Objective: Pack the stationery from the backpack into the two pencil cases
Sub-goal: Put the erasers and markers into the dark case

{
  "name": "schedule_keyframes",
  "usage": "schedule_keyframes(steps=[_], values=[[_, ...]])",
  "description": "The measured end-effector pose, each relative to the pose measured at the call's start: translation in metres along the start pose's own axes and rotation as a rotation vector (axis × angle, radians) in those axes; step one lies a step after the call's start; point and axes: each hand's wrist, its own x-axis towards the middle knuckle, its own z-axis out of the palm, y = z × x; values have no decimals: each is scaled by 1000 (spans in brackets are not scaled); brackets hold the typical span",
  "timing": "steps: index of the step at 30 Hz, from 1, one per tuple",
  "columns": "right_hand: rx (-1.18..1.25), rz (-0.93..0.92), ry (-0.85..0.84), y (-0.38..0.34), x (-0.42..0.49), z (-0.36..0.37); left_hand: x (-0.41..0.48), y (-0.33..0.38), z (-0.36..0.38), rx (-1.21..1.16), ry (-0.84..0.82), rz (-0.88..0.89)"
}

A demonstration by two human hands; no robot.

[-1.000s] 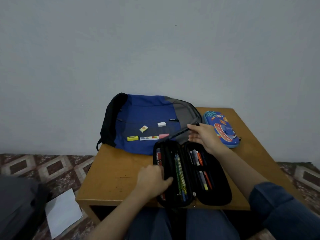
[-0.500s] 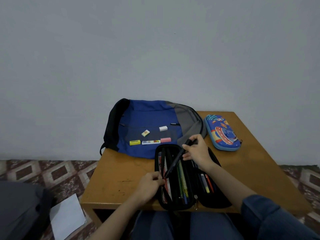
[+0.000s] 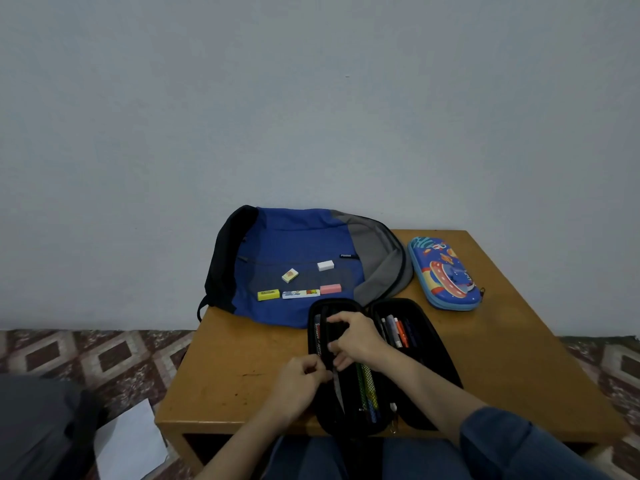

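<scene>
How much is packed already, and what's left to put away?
Pens and pencils already sit in the open black pencil case. The left hand and right hand are busy inside its left half; what they pinch is too dark to tell. Left to do: five erasers lie on the backpack, and the blue pencil case beside it is closed.

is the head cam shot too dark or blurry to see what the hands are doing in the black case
Head view: dim, flat, bluish light, no glare; the inside of the black pencil case goes nearly black; the left hand pinches its middle flap, but what the right hand does is lost in the dark; both hands soft; erasers on the backpack are readable.
</scene>
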Motion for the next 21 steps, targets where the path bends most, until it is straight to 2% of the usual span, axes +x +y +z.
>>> schedule_keyframes(steps=[7,10,14,18,21], values=[[-1,18,38,3,2,8,1,-2,-9,9,-27,16],[9,23,8,2,1,5,4,-3,-19,-85,51,-22],[-88,-26,98,6,-2,6,10,-7,-29,-152,153,-58],[-368,-239,143,14,0,10,17,-18,-37,9,191,-67],[-462,-258,165,14,1,10,24,-31,-47,317,227,43]])
